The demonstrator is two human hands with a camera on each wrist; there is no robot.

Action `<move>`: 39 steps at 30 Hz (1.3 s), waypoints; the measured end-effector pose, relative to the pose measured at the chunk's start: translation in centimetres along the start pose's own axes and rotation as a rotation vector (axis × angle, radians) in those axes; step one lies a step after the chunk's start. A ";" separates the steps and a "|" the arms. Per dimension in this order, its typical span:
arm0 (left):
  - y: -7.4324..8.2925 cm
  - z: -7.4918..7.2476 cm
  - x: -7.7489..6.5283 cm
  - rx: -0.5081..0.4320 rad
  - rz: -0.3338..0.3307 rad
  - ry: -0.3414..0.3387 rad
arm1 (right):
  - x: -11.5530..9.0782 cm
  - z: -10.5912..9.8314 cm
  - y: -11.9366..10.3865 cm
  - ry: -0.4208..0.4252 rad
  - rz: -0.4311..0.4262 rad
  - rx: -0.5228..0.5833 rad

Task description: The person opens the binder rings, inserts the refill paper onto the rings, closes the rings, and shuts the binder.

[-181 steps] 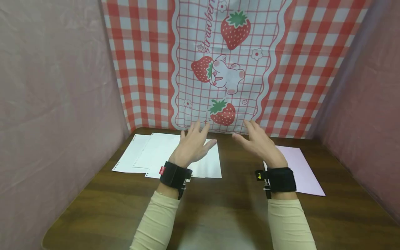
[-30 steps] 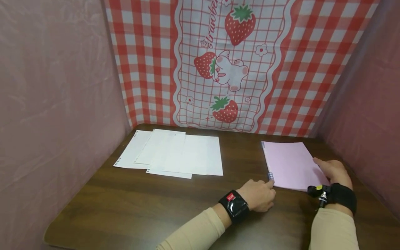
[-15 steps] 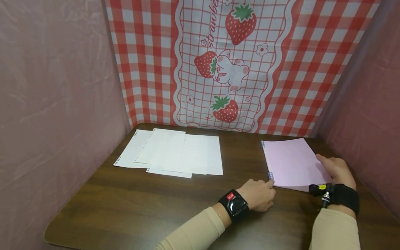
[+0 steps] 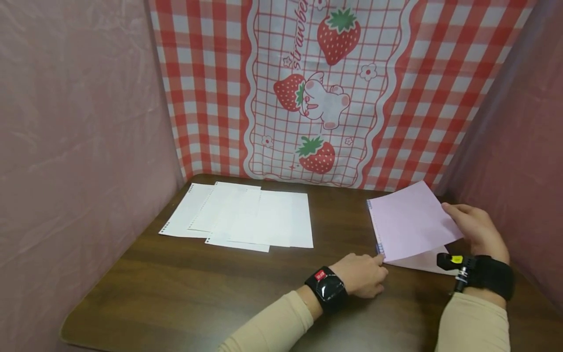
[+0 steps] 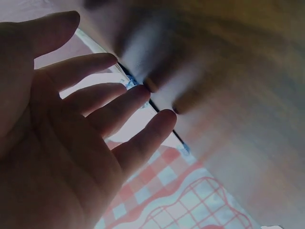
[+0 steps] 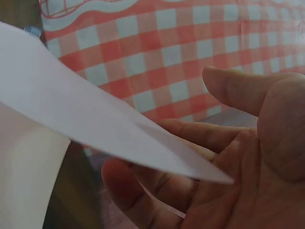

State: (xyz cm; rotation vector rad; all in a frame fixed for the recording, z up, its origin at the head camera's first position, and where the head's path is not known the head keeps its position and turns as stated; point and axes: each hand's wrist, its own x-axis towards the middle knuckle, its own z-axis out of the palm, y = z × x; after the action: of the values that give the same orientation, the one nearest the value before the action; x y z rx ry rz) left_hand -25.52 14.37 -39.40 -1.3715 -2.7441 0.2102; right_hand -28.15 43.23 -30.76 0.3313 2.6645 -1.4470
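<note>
A notebook with a lilac cover [image 4: 411, 222] lies at the right of the table, ring binding [image 4: 380, 250] along its left edge. My left hand [image 4: 361, 276] touches the binding's near end with its fingertips, the other fingers loosely bent. At the opposite edge my right hand [image 4: 479, 233] holds up the cover. The right wrist view shows the raised cover [image 6: 95, 114] resting over the fingers, with the thumb [image 6: 233, 88] apart from it. Beneath it a pale page [image 4: 424, 261] shows.
Several overlapping white loose-leaf sheets [image 4: 281, 220] with punched holes lie on the left half of the brown table [image 4: 198, 293]. Behind hangs a red-checked strawberry cloth [image 4: 211, 98]. Pink curtains [image 4: 79, 146] stand on both sides.
Both hands have moved from mid-table to the notebook. Over the last second my right hand has raised the cover's right edge, uncovering the page below. The left hand has stayed at the binding.
</note>
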 end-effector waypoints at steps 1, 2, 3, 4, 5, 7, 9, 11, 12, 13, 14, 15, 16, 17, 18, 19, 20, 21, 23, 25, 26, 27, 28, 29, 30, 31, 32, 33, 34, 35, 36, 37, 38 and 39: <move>-0.1 0.0 0.0 -0.011 0.006 0.001 | -0.1 0.2 -0.3 0.008 -0.024 -0.014; -0.3 -0.1 0.0 -0.027 0.008 -0.001 | -0.1 0.3 -0.6 0.015 -0.045 -0.031; -0.5 -0.2 0.0 -0.041 0.010 0.001 | -0.2 0.5 -0.9 0.025 -0.069 -0.052; -0.7 -0.4 0.0 -0.053 0.010 0.010 | -0.2 0.7 -1.2 0.034 -0.092 -0.074; -0.9 -0.7 0.0 -0.066 0.012 0.024 | -0.3 0.8 -1.6 0.042 -0.111 -0.091; -1.4 -1.3 -0.1 -0.102 0.012 0.059 | -0.4 1.2 -2.4 0.052 -0.143 -0.122; -1.8 -1.9 -0.1 -0.152 0.004 0.101 | -0.4 1.7 -3.2 0.063 -0.174 -0.147; -2.3 -2.5 -0.2 -0.210 -0.006 0.142 | -0.4 2.4 -3.9 0.071 -0.191 -0.152; -2.5 -2.7 -0.3 -0.236 -0.016 0.157 | -0.3 2.7 -4.2 0.077 -0.201 -0.162; -2.7 -2.9 -0.3 -0.261 -0.025 0.173 | -0.3 3.0 -4.4 0.079 -0.209 -0.170; -2.9 -3.0 -0.4 -0.277 -0.034 0.187 | -0.3 3.3 -4.6 0.076 -0.216 -0.171; -3.2 -3.0 -0.5 -0.290 -0.041 0.203 | -0.3 3.6 -4.8 0.070 -0.220 -0.170; -3.4 -3.0 -0.6 -0.302 -0.048 0.215 | -0.3 3.8 -5.0 0.061 -0.226 -0.168; -3.6 -3.0 -0.7 -0.311 -0.055 0.226 | -0.3 4.1 -5.1 0.051 -0.237 -0.169; -3.9 -2.9 -0.7 -0.321 -0.060 0.238 | -0.3 4.3 -5.2 0.045 -0.250 -0.173; -4.1 -2.8 -0.8 -0.332 -0.065 0.249 | -0.2 4.5 -5.3 0.037 -0.262 -0.170; -4.3 -2.8 -0.9 -0.339 -0.071 0.257 | -0.2 4.7 -5.5 0.029 -0.274 -0.169; -4.6 -2.7 -0.9 -0.349 -0.075 0.264 | -0.2 4.8 -5.6 0.028 -0.289 -0.180; -5.0 -2.8 -1.1 -0.371 -0.086 0.271 | -0.1 5.1 -5.9 0.040 -0.327 -0.207; -5.3 -2.9 -1.2 -0.390 -0.101 0.274 | -0.1 5.5 -6.2 0.050 -0.355 -0.222; -5.5 -3.1 -1.3 -0.399 -0.106 0.275 | 0.0 5.6 -6.4 0.053 -0.364 -0.224; -5.6 -3.2 -1.4 -0.410 -0.111 0.277 | 0.0 5.8 -6.6 0.058 -0.372 -0.224; -5.8 -3.3 -1.4 -0.419 -0.117 0.281 | 0.0 6.0 -6.8 0.064 -0.378 -0.219; -6.0 -3.3 -1.4 -0.430 -0.120 0.287 | 0.0 6.2 -7.0 0.066 -0.382 -0.216; -6.1 -3.4 -1.5 -0.444 -0.120 0.294 | 0.0 6.4 -7.2 0.073 -0.382 -0.222; -6.3 -3.5 -1.5 -0.465 -0.121 0.303 | 0.1 6.7 -7.4 0.082 -0.384 -0.232; -6.4 -3.5 -1.5 -0.489 -0.121 0.311 | 0.1 6.9 -7.6 0.087 -0.390 -0.244; -6.6 -3.5 -1.5 -0.515 -0.121 0.321 | 0.0 7.1 -7.8 0.093 -0.394 -0.257; -6.7 -3.5 -1.5 -0.550 -0.118 0.330 | 0.0 7.3 -8.0 0.097 -0.398 -0.273; -6.9 -3.5 -1.5 -0.596 -0.113 0.338 | 0.0 7.5 -8.2 0.097 -0.401 -0.286; -7.0 -3.5 -1.5 -0.646 -0.106 0.344 | 0.0 7.7 -8.4 0.096 -0.401 -0.294; -7.1 -3.5 -1.5 -0.701 -0.094 0.348 | 0.0 7.8 -8.5 0.088 -0.401 -0.291; -7.1 -3.5 -1.4 -0.758 -0.080 0.349 | 0.0 8.0 -8.7 0.079 -0.398 -0.286; -7.2 -3.5 -1.4 -0.812 -0.065 0.352 | 0.0 8.1 -8.8 0.071 -0.395 -0.281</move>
State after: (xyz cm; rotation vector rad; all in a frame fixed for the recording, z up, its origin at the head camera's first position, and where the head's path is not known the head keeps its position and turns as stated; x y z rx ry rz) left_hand -29.95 9.31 -34.84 -1.2469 -2.6262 -1.1417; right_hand -30.37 31.78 -28.00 -0.1805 3.0645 -1.1251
